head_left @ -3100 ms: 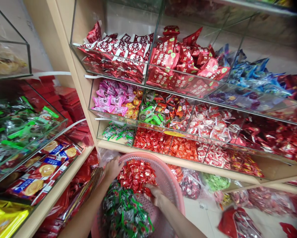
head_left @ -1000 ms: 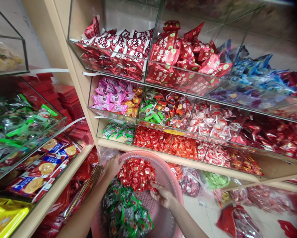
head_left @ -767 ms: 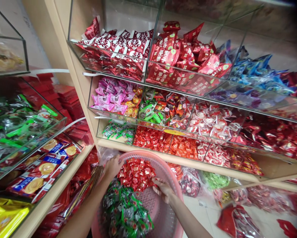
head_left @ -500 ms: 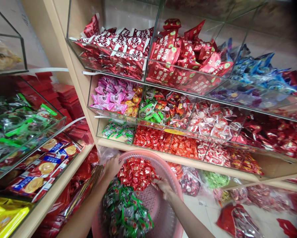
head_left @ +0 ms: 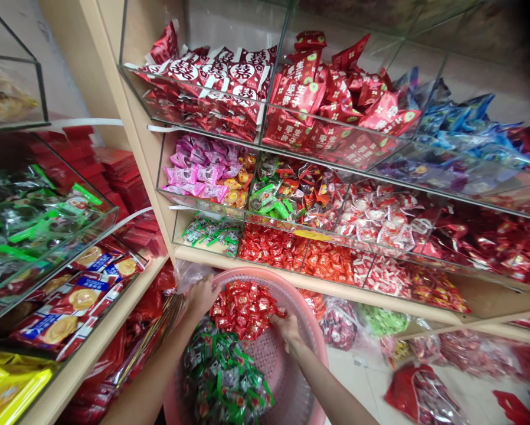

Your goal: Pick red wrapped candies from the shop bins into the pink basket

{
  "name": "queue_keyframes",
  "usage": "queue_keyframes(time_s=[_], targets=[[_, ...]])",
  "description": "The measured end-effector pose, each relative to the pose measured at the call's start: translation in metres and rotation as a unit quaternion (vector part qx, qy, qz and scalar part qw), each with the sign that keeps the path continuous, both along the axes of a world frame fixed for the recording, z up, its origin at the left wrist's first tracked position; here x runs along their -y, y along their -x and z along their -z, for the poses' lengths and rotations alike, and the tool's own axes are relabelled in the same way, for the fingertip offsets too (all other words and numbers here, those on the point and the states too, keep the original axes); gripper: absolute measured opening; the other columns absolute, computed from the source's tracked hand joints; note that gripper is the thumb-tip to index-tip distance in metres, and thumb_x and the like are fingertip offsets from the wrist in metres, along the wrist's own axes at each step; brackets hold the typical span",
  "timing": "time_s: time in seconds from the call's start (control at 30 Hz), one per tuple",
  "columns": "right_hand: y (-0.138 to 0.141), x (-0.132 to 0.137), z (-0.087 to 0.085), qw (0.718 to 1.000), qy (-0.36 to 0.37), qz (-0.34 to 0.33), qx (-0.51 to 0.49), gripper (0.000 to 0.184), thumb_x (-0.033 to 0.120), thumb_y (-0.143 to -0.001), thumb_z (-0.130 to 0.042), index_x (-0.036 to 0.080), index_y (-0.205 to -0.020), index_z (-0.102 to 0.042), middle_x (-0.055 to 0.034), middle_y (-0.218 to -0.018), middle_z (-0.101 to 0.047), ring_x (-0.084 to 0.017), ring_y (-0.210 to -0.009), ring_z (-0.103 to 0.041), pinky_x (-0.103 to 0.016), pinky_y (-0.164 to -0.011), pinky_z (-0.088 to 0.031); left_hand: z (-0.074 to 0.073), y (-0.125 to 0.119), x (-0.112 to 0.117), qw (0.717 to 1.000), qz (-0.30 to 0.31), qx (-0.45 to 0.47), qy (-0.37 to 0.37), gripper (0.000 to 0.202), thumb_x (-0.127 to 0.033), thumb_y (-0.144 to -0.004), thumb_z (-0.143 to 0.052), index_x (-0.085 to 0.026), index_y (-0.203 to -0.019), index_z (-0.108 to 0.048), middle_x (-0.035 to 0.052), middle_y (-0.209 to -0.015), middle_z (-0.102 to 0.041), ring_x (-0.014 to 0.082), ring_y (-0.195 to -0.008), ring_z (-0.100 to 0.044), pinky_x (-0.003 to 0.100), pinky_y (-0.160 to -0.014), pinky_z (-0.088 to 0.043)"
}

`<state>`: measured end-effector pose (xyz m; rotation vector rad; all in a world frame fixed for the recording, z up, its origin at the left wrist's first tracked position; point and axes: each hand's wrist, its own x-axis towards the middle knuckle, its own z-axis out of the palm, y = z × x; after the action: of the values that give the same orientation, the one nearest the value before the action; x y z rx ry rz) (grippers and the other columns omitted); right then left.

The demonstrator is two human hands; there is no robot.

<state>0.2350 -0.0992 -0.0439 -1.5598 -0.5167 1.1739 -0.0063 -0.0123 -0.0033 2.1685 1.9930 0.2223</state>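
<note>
A round pink plastic basket (head_left: 311, 313) with a perforated wall stands below me. Red-wrapped candies (head_left: 242, 310) are heaped in its far part, and green-and-clear wrapped candies (head_left: 229, 378) fill the near left. My left hand (head_left: 202, 297) is closed at the basket's far left rim. A crumpled clear plastic bag (head_left: 190, 274) lies right behind its fingers, and whether they also hold it is hidden. At the right edge of the red heap, my right hand (head_left: 287, 330) is closed, with a bit of red wrapper showing at its fingers.
Wooden shelves with clear bins rise in front, holding purple candies (head_left: 198, 162), red packets (head_left: 300, 88) and blue packets (head_left: 464, 127). Another shelf with wrapped biscuits (head_left: 79, 301) borders my left. Bagged sweets (head_left: 424, 392) lie on the tiled floor (head_left: 357, 378) at right.
My right hand has turned and its fingers have closed at the edge of the red candies. My left hand and the basket stay where they were.
</note>
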Motion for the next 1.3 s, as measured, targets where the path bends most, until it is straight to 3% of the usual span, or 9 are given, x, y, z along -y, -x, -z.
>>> queue_keyframes(time_s=[0.2, 0.5, 0.8, 0.97, 1.17, 1.3], targets=[[0.001, -0.002, 0.013, 0.999, -0.024, 0.040, 0.009, 0.032, 0.022, -0.045, -0.075, 0.020, -0.065, -0.051, 0.0064, -0.052, -0.055, -0.010, -0.047, -0.049, -0.022, -0.048, -0.038, 0.001, 0.000, 0.000, 1.000, 0.006, -0.003, -0.008, 0.034, -0.039, -0.085, -0.034, -0.016, -0.098, -0.054, 0.0115, -0.093, -0.066, 0.0237, -0.086, -0.062, 0.031, -0.070, -0.043], [0.020, -0.007, 0.035, 0.994, 0.016, 0.097, -0.051, 0.032, 0.030, -0.048, -0.075, 0.022, -0.065, -0.048, 0.0053, -0.050, -0.056, -0.013, -0.052, -0.055, -0.023, -0.051, -0.042, 0.002, 0.000, -0.001, 1.000, 0.013, -0.020, -0.016, 0.034, -0.040, -0.085, -0.032, -0.016, -0.098, -0.054, 0.0114, -0.089, -0.067, 0.0249, -0.085, -0.063, 0.031, -0.068, -0.044], [0.010, -0.003, 0.019, 0.984, 0.068, 0.103, -0.129, 0.032, 0.032, -0.051, -0.075, 0.023, -0.065, -0.047, 0.0071, -0.049, -0.054, -0.011, -0.047, -0.053, -0.023, -0.049, -0.043, 0.000, 0.001, 0.000, 1.000, 0.010, -0.013, -0.006, 0.035, -0.040, -0.085, -0.033, -0.016, -0.100, -0.054, 0.0123, -0.091, -0.066, 0.0242, -0.085, -0.063, 0.031, -0.069, -0.044], [0.011, -0.002, 0.013, 0.979, 0.055, 0.107, -0.167, 0.036, 0.031, -0.047, -0.076, 0.022, -0.064, -0.046, 0.0079, -0.048, -0.051, -0.010, -0.044, -0.050, -0.023, -0.046, -0.041, 0.002, 0.001, -0.002, 1.000, 0.001, -0.004, 0.004, 0.035, -0.040, -0.086, -0.033, -0.016, -0.101, -0.053, 0.0123, -0.092, -0.066, 0.0242, -0.086, -0.063, 0.032, -0.070, -0.043], [0.009, 0.009, -0.004, 0.987, 0.094, 0.069, -0.107, 0.035, 0.041, -0.052, -0.071, 0.022, -0.058, -0.043, 0.0091, -0.040, -0.040, -0.007, -0.034, -0.035, -0.023, -0.037, -0.027, 0.005, 0.000, -0.003, 1.000, -0.002, -0.008, 0.002, 0.037, -0.042, -0.085, -0.032, -0.016, -0.102, -0.053, 0.0121, -0.092, -0.066, 0.0247, -0.086, -0.063, 0.032, -0.069, -0.043], [0.003, 0.017, -0.019, 0.991, 0.079, 0.028, -0.102, 0.026, 0.035, -0.052, -0.069, 0.019, -0.059, -0.049, 0.0073, -0.044, -0.044, -0.008, -0.039, -0.039, -0.021, -0.038, -0.028, 0.007, 0.001, -0.004, 1.000, -0.004, -0.011, 0.000, 0.040, -0.043, -0.085, -0.031, -0.016, -0.104, -0.053, 0.0123, -0.092, -0.067, 0.0248, -0.086, -0.063, 0.032, -0.070, -0.043]])
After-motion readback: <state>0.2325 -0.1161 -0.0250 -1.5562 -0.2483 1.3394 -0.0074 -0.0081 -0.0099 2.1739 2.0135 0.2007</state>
